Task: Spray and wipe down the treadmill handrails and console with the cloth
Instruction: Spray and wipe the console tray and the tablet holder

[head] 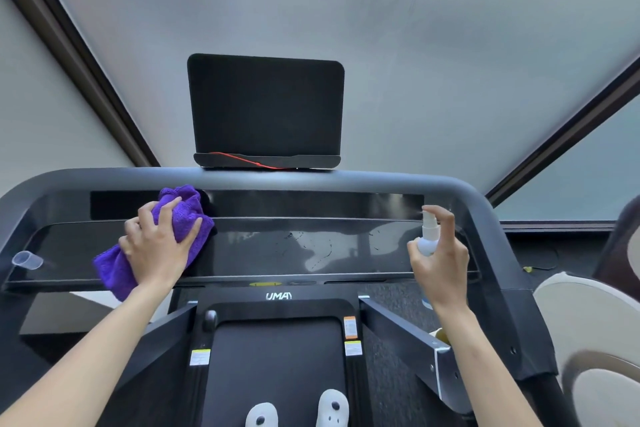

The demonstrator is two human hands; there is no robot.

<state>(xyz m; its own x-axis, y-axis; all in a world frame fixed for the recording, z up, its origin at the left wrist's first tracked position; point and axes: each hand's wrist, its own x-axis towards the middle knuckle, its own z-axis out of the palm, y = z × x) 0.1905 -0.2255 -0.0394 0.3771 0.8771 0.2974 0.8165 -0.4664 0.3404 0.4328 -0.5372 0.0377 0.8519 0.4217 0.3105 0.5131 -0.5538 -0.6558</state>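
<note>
Cloth (180, 218) under left hand (157, 246) at console (311, 246) left edge; right hand (440, 253) grips spray bottle (428, 236)

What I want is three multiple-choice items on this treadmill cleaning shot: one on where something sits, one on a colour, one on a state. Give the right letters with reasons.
1. Where does the clear cap lie?
A. far left of the console
B. on the belt
C. on the tablet ledge

2. What colour is the cloth?
A. white
B. purple
C. green

3. What is the right hand doing?
A. hanging idle
B. resting flat on the handrail
C. gripping the spray bottle

Key: 1 A, it sits at the left end of the console. 2 B, the left hand presses a purple cloth. 3 C, fingers wrap the spray bottle, index finger on its nozzle.
</note>
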